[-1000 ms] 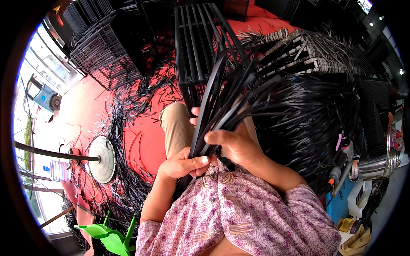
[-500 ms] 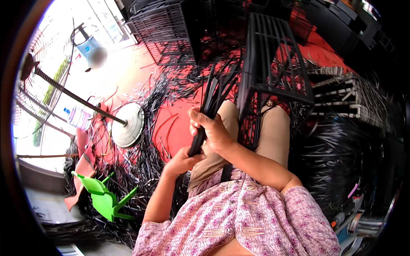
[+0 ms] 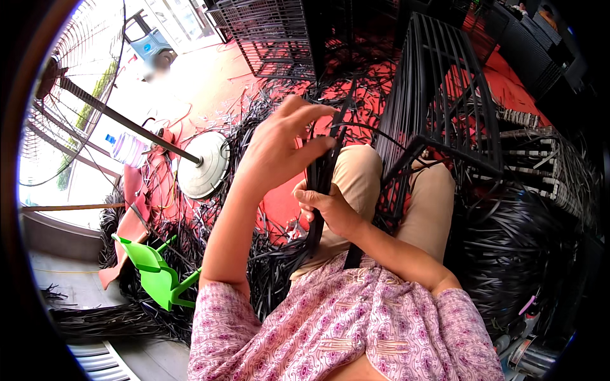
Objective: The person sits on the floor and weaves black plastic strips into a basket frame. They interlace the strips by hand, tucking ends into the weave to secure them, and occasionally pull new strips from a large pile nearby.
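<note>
A bundle of flat black strips [image 3: 324, 170] stands roughly upright above my left thigh. My right hand [image 3: 330, 208] is closed around its lower part, thumb across the front. Higher up, my left hand [image 3: 279, 143] is at the bundle's upper end, thumb and forefinger parted, their tips close to the strips. One thin strip curves away to the right from there. Just right of the bundle, a black slatted frame [image 3: 438, 95] stands by my knees, with many long strips hanging along its left side.
Loose black strips [image 3: 229, 254] litter the red floor covering [image 3: 276, 219]. Left are a fan's round white base [image 3: 204, 166], a water bottle [image 3: 127, 149] and a green plastic chair [image 3: 155, 270]. A woven piece [image 3: 540, 159] and a large strip heap [image 3: 508, 241] lie right; another black frame [image 3: 273, 38] stands behind.
My left hand has left the bundle's lower end and risen to its upper end, its fingers parting. My right hand sits lower than before, still gripping. The view has shifted slightly.
</note>
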A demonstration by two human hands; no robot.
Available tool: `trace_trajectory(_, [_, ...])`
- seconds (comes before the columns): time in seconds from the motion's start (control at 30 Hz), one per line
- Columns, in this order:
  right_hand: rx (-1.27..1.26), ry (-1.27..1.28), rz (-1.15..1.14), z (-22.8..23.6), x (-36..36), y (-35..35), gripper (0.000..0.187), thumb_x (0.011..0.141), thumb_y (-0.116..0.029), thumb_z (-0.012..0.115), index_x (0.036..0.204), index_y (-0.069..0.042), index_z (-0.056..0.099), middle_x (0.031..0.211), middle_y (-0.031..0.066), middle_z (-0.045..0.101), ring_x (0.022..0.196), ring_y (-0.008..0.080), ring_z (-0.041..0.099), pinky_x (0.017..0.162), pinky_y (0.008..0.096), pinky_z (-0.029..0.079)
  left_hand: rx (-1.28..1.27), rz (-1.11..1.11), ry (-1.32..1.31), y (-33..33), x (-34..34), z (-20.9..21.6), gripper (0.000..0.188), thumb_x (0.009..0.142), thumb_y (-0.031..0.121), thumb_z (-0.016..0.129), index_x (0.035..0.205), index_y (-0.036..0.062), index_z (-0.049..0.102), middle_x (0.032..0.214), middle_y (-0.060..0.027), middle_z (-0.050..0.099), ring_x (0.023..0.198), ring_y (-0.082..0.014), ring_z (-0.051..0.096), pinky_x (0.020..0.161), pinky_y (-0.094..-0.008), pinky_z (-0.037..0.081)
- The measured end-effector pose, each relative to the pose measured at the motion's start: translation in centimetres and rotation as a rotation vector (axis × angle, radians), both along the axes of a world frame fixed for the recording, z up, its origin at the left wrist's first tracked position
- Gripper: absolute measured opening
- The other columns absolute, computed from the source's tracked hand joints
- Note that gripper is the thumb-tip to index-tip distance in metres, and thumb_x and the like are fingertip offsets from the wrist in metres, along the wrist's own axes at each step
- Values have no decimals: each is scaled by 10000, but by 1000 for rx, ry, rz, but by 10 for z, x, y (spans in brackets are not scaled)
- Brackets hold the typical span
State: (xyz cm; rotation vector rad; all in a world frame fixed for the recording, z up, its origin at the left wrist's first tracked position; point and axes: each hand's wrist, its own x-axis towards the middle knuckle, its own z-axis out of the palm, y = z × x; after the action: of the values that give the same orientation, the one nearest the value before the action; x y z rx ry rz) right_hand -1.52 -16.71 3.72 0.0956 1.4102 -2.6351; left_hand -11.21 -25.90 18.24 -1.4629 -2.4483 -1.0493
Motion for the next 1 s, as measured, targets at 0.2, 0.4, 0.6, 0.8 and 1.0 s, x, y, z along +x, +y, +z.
trace_trajectory(0.2, [-6,20,5,2,7,-2,243,937,-261,669,958,-24,620,665,-22,490,582,78,496,549,242,433,93,-68,-461,4,-40,-31,213,953,217,629,983,31,728,761,-13,646,648,-60,542,596,-232,441])
trace_trajectory(0.4, [-100,76,-110,-5,6,3,340,935,-254,674,1110,28,602,676,-24,470,588,91,468,566,241,420,800,264,-978,-29,-33,-89,236,988,258,588,996,65,725,837,29,668,708,-48,540,638,-227,399])
trace_trajectory(0.6, [-165,47,-148,-14,6,4,461,914,-351,704,1133,34,574,693,-26,454,589,89,458,570,235,404,1018,291,-1051,-42,-30,-114,241,1009,279,568,961,84,701,830,32,653,726,-56,567,669,-236,435])
trace_trajectory(0.8, [-240,2,-122,-13,5,4,341,945,-347,658,1058,-25,646,659,-30,461,569,90,454,577,247,407,1065,146,-1431,-50,-41,-132,233,1021,274,543,977,75,656,745,35,605,649,-67,550,584,-254,440])
trace_trajectory(1.0, [-117,3,-59,-17,7,1,373,962,-311,644,1159,3,599,675,-39,424,587,75,430,560,230,386,763,153,-1714,-34,-36,-115,411,1009,376,562,1134,-10,622,617,97,473,507,-20,400,470,-180,303])
